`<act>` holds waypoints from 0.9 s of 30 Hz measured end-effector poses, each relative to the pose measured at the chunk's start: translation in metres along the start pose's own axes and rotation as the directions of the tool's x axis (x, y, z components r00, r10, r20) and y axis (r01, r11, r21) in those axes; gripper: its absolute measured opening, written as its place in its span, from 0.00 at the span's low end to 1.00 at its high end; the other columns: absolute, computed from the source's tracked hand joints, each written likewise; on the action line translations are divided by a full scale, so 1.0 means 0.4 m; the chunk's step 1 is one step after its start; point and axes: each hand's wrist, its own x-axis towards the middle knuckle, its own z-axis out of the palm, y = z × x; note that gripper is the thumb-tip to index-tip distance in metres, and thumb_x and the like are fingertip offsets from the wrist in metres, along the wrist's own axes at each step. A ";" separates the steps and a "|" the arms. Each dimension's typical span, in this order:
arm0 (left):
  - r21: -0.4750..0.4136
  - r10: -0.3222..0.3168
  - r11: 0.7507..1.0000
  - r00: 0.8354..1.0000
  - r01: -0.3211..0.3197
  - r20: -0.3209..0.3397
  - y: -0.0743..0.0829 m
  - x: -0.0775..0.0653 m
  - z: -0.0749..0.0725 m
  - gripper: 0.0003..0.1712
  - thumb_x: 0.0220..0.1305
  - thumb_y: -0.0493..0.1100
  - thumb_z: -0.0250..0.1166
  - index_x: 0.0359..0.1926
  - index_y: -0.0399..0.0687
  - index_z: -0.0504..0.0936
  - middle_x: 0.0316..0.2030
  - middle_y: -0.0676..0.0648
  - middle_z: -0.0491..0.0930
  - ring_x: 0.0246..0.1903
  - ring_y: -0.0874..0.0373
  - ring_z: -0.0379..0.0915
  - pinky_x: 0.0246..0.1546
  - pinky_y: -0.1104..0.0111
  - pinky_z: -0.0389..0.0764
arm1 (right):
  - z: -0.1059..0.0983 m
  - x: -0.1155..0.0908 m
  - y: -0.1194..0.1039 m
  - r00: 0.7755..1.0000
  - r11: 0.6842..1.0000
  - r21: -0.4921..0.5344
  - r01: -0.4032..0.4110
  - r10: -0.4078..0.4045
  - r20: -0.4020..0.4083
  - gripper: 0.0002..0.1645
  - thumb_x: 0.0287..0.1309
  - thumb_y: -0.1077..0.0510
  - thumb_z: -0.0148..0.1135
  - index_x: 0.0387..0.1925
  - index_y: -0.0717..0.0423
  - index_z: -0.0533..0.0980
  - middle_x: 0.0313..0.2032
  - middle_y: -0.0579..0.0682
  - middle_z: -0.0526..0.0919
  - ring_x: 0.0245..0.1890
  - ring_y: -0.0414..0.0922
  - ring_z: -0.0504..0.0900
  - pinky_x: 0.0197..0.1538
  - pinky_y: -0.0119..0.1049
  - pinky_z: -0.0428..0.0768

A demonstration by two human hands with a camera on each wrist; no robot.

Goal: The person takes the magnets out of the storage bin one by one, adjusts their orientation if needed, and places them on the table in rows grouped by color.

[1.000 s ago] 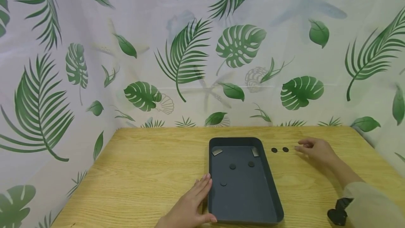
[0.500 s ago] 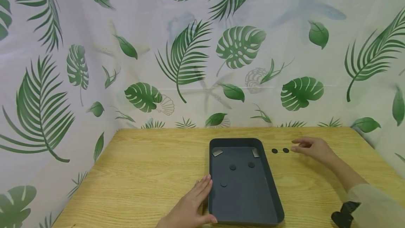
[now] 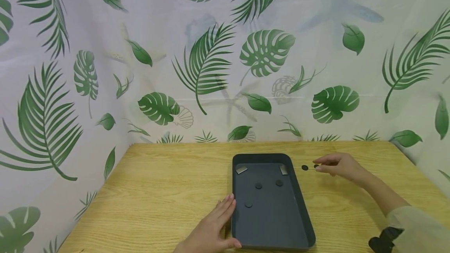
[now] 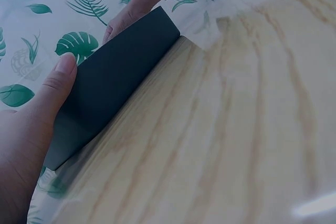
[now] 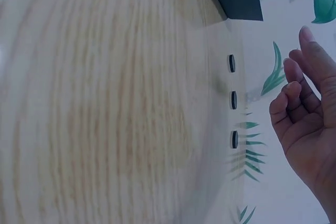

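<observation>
A dark grey rectangular tray point(image 3: 274, 221) lies on the wooden table; small round dark discs point(image 3: 258, 186) and two silvery rectangular pieces point(image 3: 241, 170) are inside it. My left hand point(image 3: 209, 227) rests with straight fingers along the tray's left side, its thumb at the near corner. To the right of the tray, my right hand point(image 3: 342, 166) hovers over a short row of black discs point(image 3: 304, 167). In the right wrist view three discs point(image 5: 233, 100) stand apart on the tabletop, and the right hand's loosely bent fingers point(image 5: 294, 95) hold nothing. From the head, that hand partly covers the row.
The wooden table point(image 3: 158, 190) extends on both sides of the tray. Behind it and at the left hangs a white leaf-printed cloth point(image 3: 218, 128). A black device point(image 3: 384, 239) is strapped at the right sleeve.
My right hand has moved left along the row, and its fingertips now overlap the second disc from the tray. The left hand and the tray have stayed put.
</observation>
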 end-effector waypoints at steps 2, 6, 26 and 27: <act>0.002 -0.005 1.000 1.000 0.005 0.002 -0.001 -0.002 0.002 0.57 0.58 0.75 0.41 0.71 0.33 0.51 0.72 0.37 0.48 0.72 0.49 0.45 0.68 0.57 0.58 | 0.005 0.001 -0.008 1.000 1.000 -0.008 0.006 -0.006 0.009 0.25 0.59 0.52 0.64 0.52 0.66 0.77 0.41 0.55 0.83 0.28 0.40 0.74 0.28 0.37 0.78; 0.017 -0.007 1.000 1.000 0.007 -0.001 -0.003 -0.004 0.004 0.57 0.58 0.76 0.42 0.71 0.34 0.51 0.73 0.39 0.47 0.72 0.49 0.45 0.68 0.57 0.58 | 0.015 0.004 -0.025 0.999 1.000 -0.004 0.017 -0.017 0.038 0.25 0.59 0.52 0.64 0.52 0.66 0.77 0.47 0.62 0.82 0.32 0.42 0.78 0.30 0.37 0.79; 0.001 -0.013 1.000 1.000 0.013 0.003 -0.011 -0.011 0.020 0.55 0.59 0.73 0.45 0.72 0.35 0.50 0.73 0.40 0.46 0.72 0.52 0.43 0.69 0.58 0.55 | 0.081 0.014 -0.122 0.977 0.988 0.099 0.117 -0.133 0.168 0.23 0.57 0.57 0.66 0.51 0.67 0.77 0.32 0.48 0.83 0.26 0.37 0.76 0.29 0.34 0.79; 0.003 -0.012 1.000 1.000 0.012 0.002 -0.011 -0.011 0.021 0.55 0.59 0.74 0.45 0.72 0.35 0.50 0.73 0.40 0.47 0.72 0.52 0.43 0.69 0.58 0.55 | 0.086 0.014 -0.126 0.975 0.987 0.105 0.122 -0.139 0.173 0.23 0.57 0.57 0.66 0.51 0.67 0.78 0.31 0.48 0.83 0.26 0.37 0.75 0.29 0.35 0.79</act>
